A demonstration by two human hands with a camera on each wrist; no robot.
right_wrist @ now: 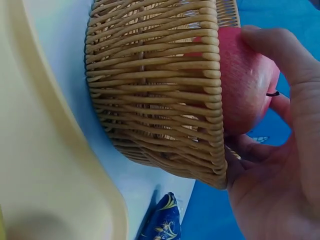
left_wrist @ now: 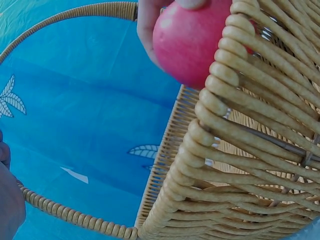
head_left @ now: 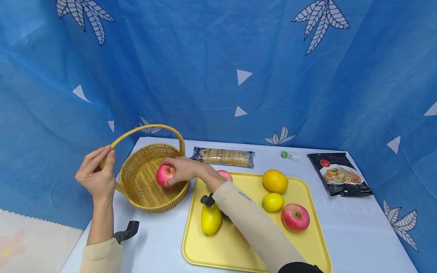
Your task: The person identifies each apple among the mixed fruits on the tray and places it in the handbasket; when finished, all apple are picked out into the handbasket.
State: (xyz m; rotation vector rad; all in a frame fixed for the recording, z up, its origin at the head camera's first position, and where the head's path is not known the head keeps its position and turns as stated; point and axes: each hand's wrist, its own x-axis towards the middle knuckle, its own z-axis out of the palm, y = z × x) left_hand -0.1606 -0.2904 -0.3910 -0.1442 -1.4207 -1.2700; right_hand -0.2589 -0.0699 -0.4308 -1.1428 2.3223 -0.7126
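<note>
A woven wicker basket (head_left: 155, 206) stands at the left of the white table, its arched handle raised. My left hand (head_left: 99, 170) pinches that handle on its left side. Inside the basket's opening, at rim height, my right hand (head_left: 182, 169) grips a red apple (head_left: 165, 175). In the right wrist view, thumb and fingers wrap the apple (right_wrist: 245, 80), which is partly below the rim. The left wrist view shows the same apple (left_wrist: 192, 45) just over the basket wall (left_wrist: 240, 165). No other fruit shows in the basket.
Right of the basket lies a yellow tray (head_left: 205, 256) with a mango (head_left: 275, 181), a lemon (head_left: 273, 202), a large apple (head_left: 295, 217), another yellow fruit (head_left: 211, 220) and a partly hidden apple (head_left: 225, 175). Behind are packaged noodles (head_left: 225, 157), a green lollipop (head_left: 285, 154) and a black food packet (head_left: 341, 174).
</note>
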